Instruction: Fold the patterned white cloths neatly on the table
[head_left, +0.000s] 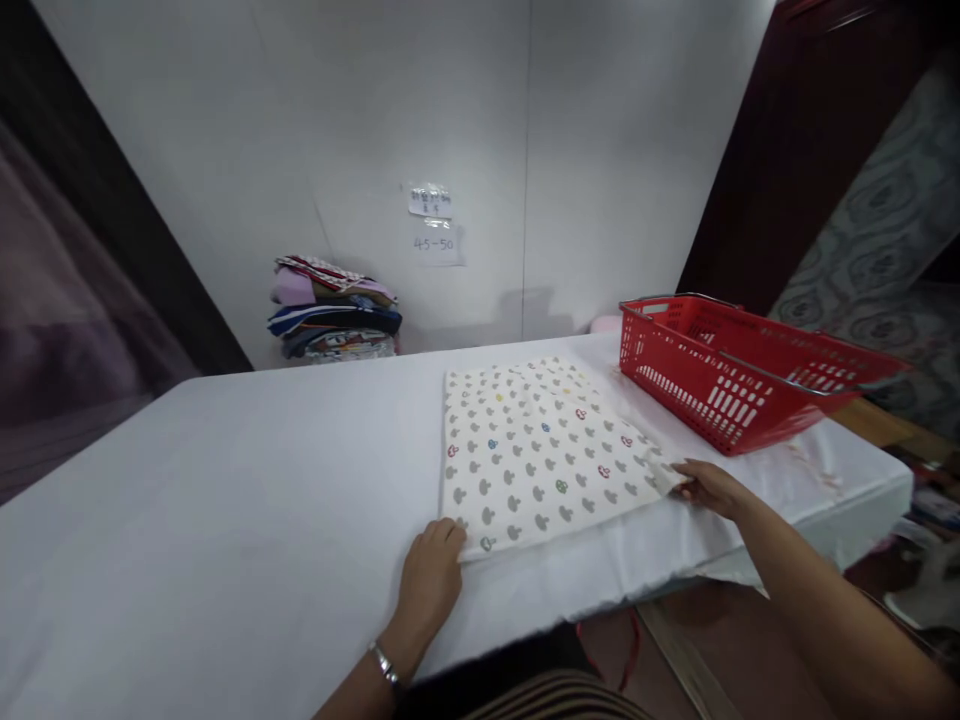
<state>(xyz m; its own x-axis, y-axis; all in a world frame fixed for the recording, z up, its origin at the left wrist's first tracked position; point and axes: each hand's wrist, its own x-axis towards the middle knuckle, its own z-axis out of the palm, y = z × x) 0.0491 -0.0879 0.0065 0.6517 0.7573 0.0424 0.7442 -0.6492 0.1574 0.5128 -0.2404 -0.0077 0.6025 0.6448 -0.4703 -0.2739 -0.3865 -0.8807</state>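
A white cloth [532, 450] printed with grey mushrooms and a few red, blue, green and yellow ones lies spread on the white-covered table [247, 480]. At its near left corner, my left hand [431, 570] has its fingers curled on the fabric, the thumb side hidden. My right hand [709, 485] pinches the near right corner, which is slightly raised and creased at the fingertips. The rest of the cloth lies fairly flat, with small wrinkles toward its far side.
On the table's right stands a red plastic basket [697, 385] with metal handles. A stack of folded clothes [337, 315] sits at the back left by the wall. Paper labels [435, 243] are taped to that wall. The table's near edge runs just in front of my body.
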